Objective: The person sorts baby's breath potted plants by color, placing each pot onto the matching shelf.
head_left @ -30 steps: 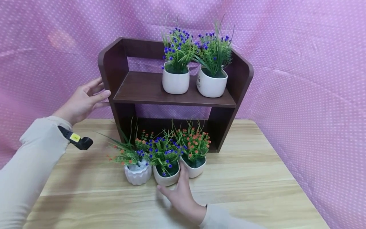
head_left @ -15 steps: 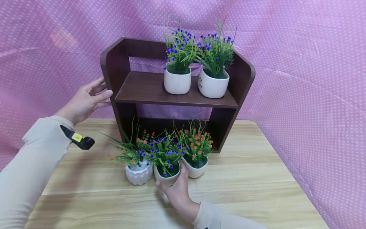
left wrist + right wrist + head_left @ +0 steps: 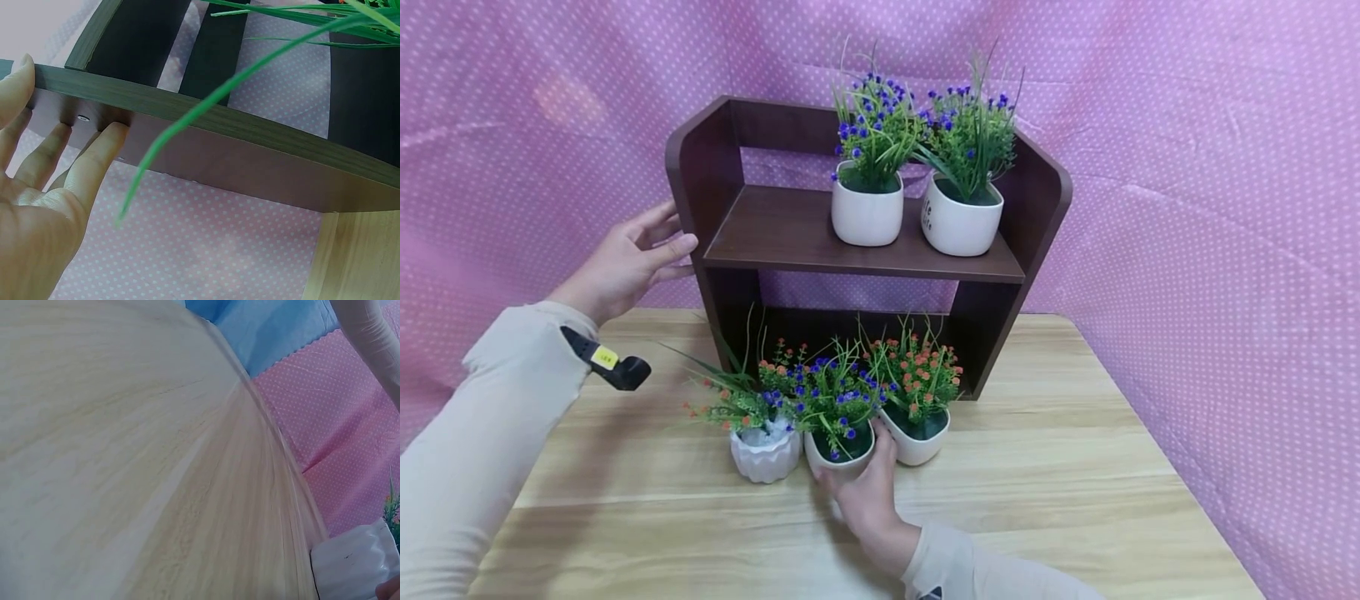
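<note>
A dark brown two-tier shelf (image 3: 865, 268) stands on the table. My left hand (image 3: 632, 262) touches the outside of its left panel. In the left wrist view those fingers (image 3: 94, 162) are fairly straight against the wood, the thumb by the panel's edge. Low in front, my right hand (image 3: 868, 500) grips the white pot (image 3: 837, 467) of a plant with blue flowers, thumb at its front and fingers along its right side. Left of it sits a fluted white pot (image 3: 765, 458) with orange-flowered greenery; at right is another orange-flowered plant (image 3: 917, 375) in a smooth white pot.
Two white pots with blue-flowered plants, one left (image 3: 867, 217) and one right (image 3: 962, 225), stand on the upper shelf. Pink dotted cloth (image 3: 1187, 208) hangs behind and to the sides of the wooden table (image 3: 1060, 467).
My right thumb has moved in from beside the middle pot onto its front. The whole head view has shifted slightly right. My left hand keeps its place on the shelf's side.
</note>
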